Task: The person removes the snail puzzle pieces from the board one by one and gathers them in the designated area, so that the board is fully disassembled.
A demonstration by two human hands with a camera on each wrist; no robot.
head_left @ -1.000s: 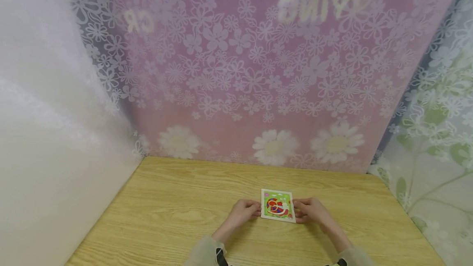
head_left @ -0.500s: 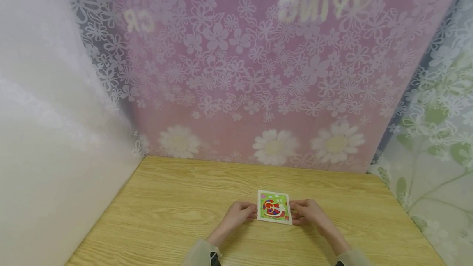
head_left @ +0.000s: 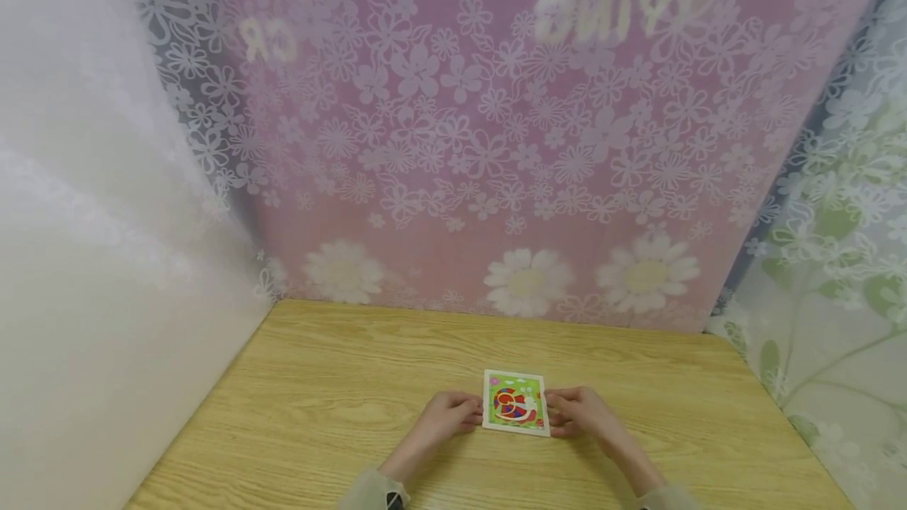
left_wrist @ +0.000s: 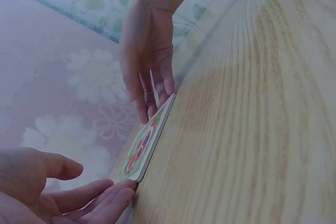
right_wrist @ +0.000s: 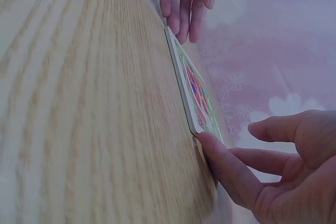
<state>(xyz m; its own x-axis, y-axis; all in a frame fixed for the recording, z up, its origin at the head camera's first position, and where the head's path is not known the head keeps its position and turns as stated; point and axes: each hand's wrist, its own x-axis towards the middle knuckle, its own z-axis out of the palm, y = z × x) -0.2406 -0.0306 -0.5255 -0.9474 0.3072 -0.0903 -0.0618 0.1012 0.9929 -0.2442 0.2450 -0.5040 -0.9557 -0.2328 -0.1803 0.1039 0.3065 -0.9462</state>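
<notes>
A square white-framed board [head_left: 515,403] with a red snail picture on green lies on the wooden table. At its left edge, the left hand [head_left: 448,414] touches the frame with extended fingers. The right hand [head_left: 583,414] touches the opposite edge, its fingers relaxed. In the left wrist view the left hand [left_wrist: 63,192] has its thumb raised clear of the board [left_wrist: 144,148]. Seen from the right wrist, the right hand [right_wrist: 283,166] has fingertips against the near end of the board [right_wrist: 194,87], thumb lifted off it.
The wooden table [head_left: 340,368] extends around the board. Behind it hangs a pink curtain [head_left: 439,179] with white flowers. A pale sheet [head_left: 106,258] borders the left side, and a leaf-patterned one [head_left: 836,258] the right.
The board has slid left and slightly toward the person across the table. Both hands have moved along with it, staying at its two sides.
</notes>
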